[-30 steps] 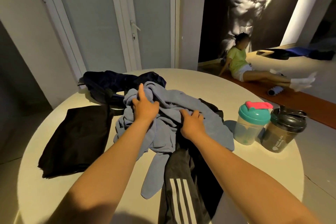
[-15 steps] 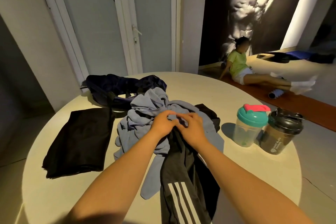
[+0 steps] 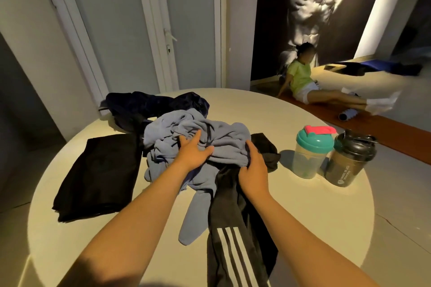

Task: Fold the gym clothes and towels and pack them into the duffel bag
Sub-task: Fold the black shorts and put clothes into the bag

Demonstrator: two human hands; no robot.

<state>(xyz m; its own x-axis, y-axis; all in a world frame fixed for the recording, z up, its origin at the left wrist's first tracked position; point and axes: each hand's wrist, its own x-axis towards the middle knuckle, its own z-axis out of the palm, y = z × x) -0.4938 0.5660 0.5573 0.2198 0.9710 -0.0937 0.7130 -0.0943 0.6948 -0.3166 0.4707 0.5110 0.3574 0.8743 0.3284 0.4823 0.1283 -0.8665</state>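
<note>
1. A folded black garment [image 3: 98, 175] is laid flat on the left part of the round table [image 3: 303, 216].
2. The dark navy duffel bag [image 3: 149, 107] is located at the far left rim of the table, behind the folded garment. It is slumped, and whether it is open cannot be told.
3. A crumpled blue-grey garment [image 3: 221, 137] is heaped at the middle of the table, touching the near side of the duffel bag. One loose end is trailed toward the near edge.
4. The left hand [image 3: 193, 154] is laid palm down on the heap. Its fingers [image 3: 198, 137] are spread and nearly straight, pressed onto the cloth; nothing is gripped.
5. Black trousers with three white stripes [image 3: 231, 240] are run from under the heap to the near edge of the table.
6. The right hand [image 3: 253, 168] is placed at the right edge of the heap. Its fingers [image 3: 248, 148] are curled round the edge of the blue-grey garment, which is grasped there.
7. A crumpled black cloth [image 3: 268, 149] is partly covered by the heap, just beside the right hand.
8. A teal-lidded shaker bottle [image 3: 312, 154] and a black shaker bottle [image 3: 349, 161] are stood upright, side by side, on the right of the table.
9. A person in a green top [image 3: 300, 77] is seated on the floor beyond the table.
</note>
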